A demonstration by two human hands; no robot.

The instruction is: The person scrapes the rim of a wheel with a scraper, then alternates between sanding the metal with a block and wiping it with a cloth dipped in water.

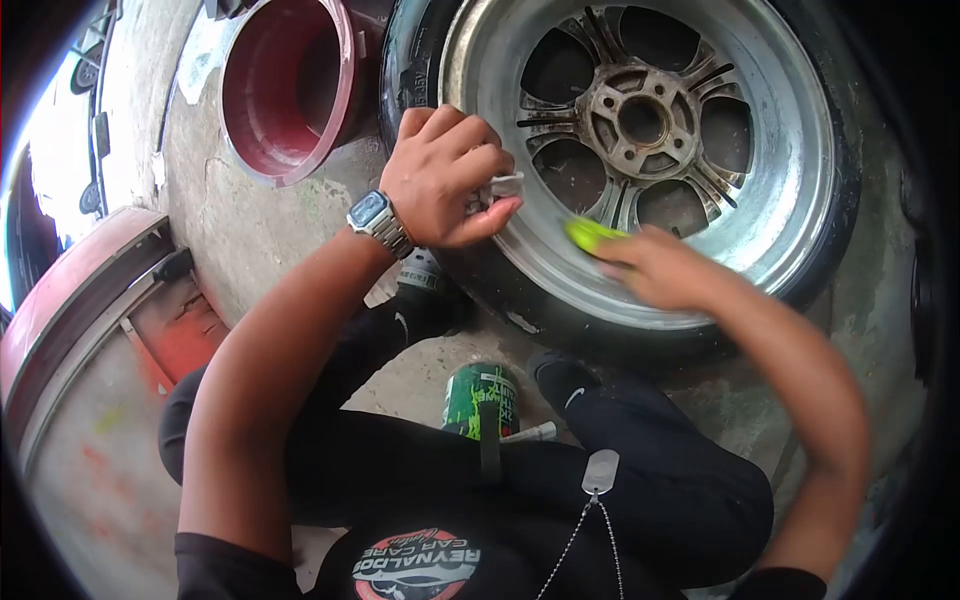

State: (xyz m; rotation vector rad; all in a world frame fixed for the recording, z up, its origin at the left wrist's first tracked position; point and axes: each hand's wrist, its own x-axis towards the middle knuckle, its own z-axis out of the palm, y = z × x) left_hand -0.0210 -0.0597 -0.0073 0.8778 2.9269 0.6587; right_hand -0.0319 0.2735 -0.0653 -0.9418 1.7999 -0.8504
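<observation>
The inner rim [800,190] of the wheel [835,190] looks bright, seemingly done; brown grime is left on the hub [613,112], so only partial progress is judged. A green tool [592,236] is gripped by the blurred right hand [665,270]; a pale scrap [505,185] is clasped by the left hand [445,175]. The wheel is laid at one o'clock on concrete floor [410,385], a red bucket [265,150] placed at eleven, a green can [465,400] at six.

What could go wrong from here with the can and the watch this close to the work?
The green can stands between the person's legs, so a shifting foot might tip it. The metal watch on the left wrist could scrape the wheel if that arm drops. The right hand might knock a spoke.
</observation>
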